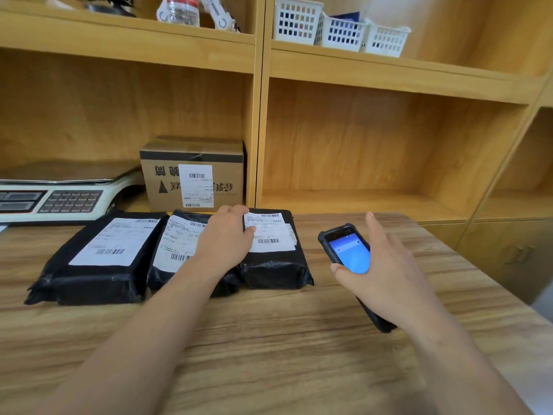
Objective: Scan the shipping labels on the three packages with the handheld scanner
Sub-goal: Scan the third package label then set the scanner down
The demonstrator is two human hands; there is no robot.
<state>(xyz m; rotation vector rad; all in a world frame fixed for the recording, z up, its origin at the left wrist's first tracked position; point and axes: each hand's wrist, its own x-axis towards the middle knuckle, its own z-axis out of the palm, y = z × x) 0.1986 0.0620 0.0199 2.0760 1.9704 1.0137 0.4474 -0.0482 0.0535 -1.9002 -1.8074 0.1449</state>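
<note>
The grip of the right hand (pixel 389 274) is closed around the handheld scanner (pixel 348 250): the thumb hooks the near left edge of its lit blue screen, the palm wraps the body, and the index finger stands out straight above it. The scanner hangs over the worktop (pixel 269 339), just right of the packages and apart from them. The left hand (pixel 227 235) lies flat and open, grasping nothing, across the middle package (pixel 179 244) with its fingertips on the label of the right package (pixel 275 250).

From here the main risk is a bad read. The left hand covers part of the middle label and its forearm hides that barcode's right end, so a scan taken now could miss it. The three labels lie close side by side, so a loosely aimed beam could catch a neighbour's code, or the one on the cardboard box (pixel 193 175) behind. The poly wrapping looks slick and puckered, so a label may not lie flat. Which way the scanner's window points I cannot tell, as the hand hides its far end.

Counted: three black packages including the left package (pixel 98 259), each with one white label; one scanner; one labelled cardboard box; one weighing scale (pixel 59 199) at the left; three white baskets (pixel 341 31) on the upper shelf.
</note>
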